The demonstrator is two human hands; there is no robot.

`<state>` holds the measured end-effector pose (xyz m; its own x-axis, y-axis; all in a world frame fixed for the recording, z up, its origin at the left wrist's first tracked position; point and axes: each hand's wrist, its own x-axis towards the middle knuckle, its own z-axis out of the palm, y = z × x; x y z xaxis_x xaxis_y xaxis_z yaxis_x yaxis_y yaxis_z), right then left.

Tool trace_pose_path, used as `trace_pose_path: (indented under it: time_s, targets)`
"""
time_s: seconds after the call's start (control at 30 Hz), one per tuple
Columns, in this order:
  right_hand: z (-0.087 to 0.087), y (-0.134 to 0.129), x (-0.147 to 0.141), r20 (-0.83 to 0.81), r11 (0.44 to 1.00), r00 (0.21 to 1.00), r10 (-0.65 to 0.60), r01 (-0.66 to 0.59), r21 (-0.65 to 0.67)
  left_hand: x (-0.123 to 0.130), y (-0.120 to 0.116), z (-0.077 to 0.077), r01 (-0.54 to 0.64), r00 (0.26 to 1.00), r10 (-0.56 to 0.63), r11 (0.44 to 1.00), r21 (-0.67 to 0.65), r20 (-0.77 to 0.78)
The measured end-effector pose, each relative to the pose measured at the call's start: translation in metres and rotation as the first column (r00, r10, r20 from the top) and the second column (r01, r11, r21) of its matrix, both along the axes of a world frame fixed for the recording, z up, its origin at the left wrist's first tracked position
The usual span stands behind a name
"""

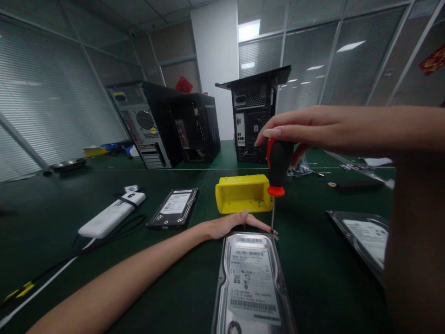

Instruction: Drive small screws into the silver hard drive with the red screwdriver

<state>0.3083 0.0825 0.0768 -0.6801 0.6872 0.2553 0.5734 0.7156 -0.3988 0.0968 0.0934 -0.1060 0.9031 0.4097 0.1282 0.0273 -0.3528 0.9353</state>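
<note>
A silver hard drive (248, 278) lies label up on the green table in front of me. My left hand (239, 221) rests along its far edge, the fingers reaching to the far right corner and holding the drive there; part of the fingers is hidden. From above, my right hand (292, 132) grips the red and black handle of a screwdriver (278, 164). The screwdriver stands nearly upright, its tip at the drive's far right corner beside my left fingertips. Just beyond my left hand, a yellow bin (243, 195) lies with its opening toward me, small dark screws inside.
A second hard drive (175, 208) lies to the left, a third (365, 236) to the right, partly behind my right arm. A white power strip (113, 214) with cables sits at far left. Computer cases (149, 125) and another tower (255, 120) stand at the back.
</note>
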Motion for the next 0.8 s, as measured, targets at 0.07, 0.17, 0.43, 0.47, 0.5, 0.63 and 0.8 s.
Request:
trace_pose_path:
  time_s: [0.07,0.17,0.43,0.47,0.5,0.63,0.8]
  targets:
    - [0.000,0.006,0.003,0.007,1.000,1.000,0.003,-0.003,-0.029,0.000,0.001,-0.001,0.000,1.000,0.000,1.000,-0.001,0.005]
    - [0.000,0.012,0.006,0.030,0.997,0.998,-0.053,0.054,-0.047,-0.001,0.001,-0.002,-0.004,1.000,0.004,1.000,-0.002,0.006]
    - [0.001,0.018,0.011,0.071,0.991,0.989,-0.128,0.123,0.059,-0.001,0.000,0.001,-0.006,1.000,0.006,1.000,0.002,-0.008]
    - [0.001,0.018,0.010,0.070,0.992,0.991,-0.118,0.114,0.057,-0.001,0.000,0.001,-0.006,1.000,0.006,1.000,0.000,-0.010]
    - [0.001,0.018,0.010,0.063,0.993,0.992,-0.106,0.103,0.055,-0.001,0.000,0.001,-0.004,1.000,0.004,1.000,-0.002,-0.011]
    - [0.001,0.012,0.006,0.061,0.995,0.994,-0.092,0.090,0.039,-0.001,-0.001,0.001,-0.004,1.000,0.004,1.000,0.003,-0.024]
    - [0.001,0.010,0.007,0.072,0.990,0.989,-0.127,0.122,0.074,-0.001,-0.001,0.002,-0.014,1.000,0.014,1.000,0.003,-0.025]
